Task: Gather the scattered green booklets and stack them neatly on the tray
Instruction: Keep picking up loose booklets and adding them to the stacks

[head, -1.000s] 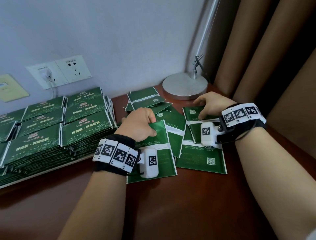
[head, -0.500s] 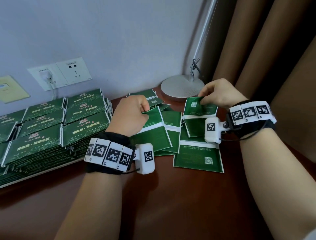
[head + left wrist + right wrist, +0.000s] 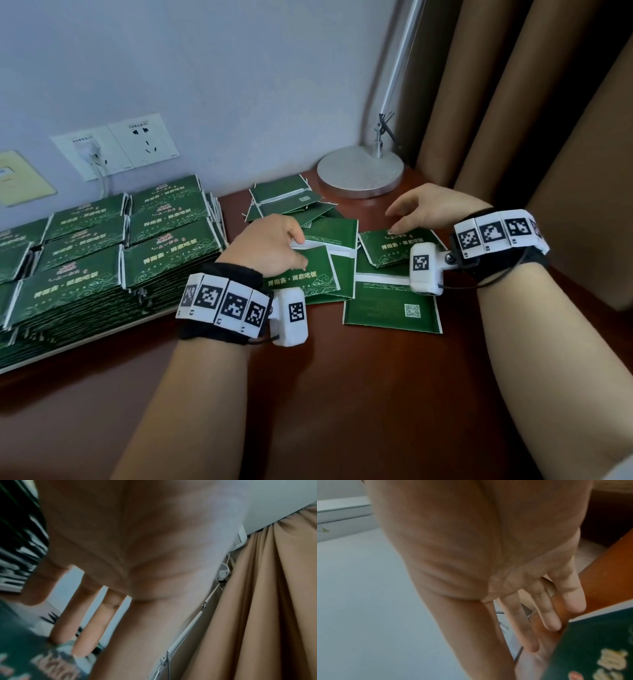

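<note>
Both hands have dropped back to the table since half a second ago: then each pinched a booklet up off the pile, now both booklets lie flat and face-up with the gold print showing.

Left hand rests on the near-left booklet; fingers look straight and slightly spread in the left wrist view, tips down on the cover, though that view is blurred so a light pinch at the far edge can't be ruled out. Right hand hovers just over the right booklet, fingers relaxed and spread, holding nothing; the tips sit at its far edge.

Key relation: tray with the stacked booklets is to the left of the scattered pile, so the left hand is nearer. Booklets' long axes run roughly left-right, matching the stacks, so probably no rotation needed. Likely next: slide the right booklet left onto the left one, then carry both over.

Back-side-up booklet lies nearest the person, untouched.
</note>
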The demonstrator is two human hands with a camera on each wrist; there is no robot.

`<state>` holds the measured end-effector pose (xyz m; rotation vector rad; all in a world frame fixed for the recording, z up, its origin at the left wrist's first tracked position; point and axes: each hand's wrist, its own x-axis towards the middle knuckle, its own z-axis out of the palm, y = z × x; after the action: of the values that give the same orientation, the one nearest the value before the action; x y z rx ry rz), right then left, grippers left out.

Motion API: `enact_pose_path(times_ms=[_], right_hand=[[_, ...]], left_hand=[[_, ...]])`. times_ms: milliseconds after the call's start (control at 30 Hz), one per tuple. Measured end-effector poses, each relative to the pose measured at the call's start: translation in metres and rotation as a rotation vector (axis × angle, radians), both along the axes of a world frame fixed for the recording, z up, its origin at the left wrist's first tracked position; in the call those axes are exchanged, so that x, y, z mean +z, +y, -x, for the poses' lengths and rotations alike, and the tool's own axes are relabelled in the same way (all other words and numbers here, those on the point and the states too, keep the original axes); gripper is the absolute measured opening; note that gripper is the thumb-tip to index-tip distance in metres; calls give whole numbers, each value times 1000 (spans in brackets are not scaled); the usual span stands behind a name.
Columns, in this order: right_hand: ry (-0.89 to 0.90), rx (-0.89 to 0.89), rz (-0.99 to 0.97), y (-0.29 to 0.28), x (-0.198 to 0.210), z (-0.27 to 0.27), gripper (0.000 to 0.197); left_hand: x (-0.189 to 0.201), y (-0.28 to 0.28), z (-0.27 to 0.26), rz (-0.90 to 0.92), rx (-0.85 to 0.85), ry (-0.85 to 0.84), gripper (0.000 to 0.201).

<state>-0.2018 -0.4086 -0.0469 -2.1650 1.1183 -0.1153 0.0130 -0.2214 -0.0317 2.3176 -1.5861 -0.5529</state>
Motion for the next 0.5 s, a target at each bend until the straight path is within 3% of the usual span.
enact_pose_path(times_ms=[200,500], right_hand=[[109,-8,58,-6,-9,1,57],[155,-33,78,-7,-10,1,56]], left_hand=[[-14,-7,-1,-55,77,-26,54],[-17,-11,-4,-78,57,-2,46]])
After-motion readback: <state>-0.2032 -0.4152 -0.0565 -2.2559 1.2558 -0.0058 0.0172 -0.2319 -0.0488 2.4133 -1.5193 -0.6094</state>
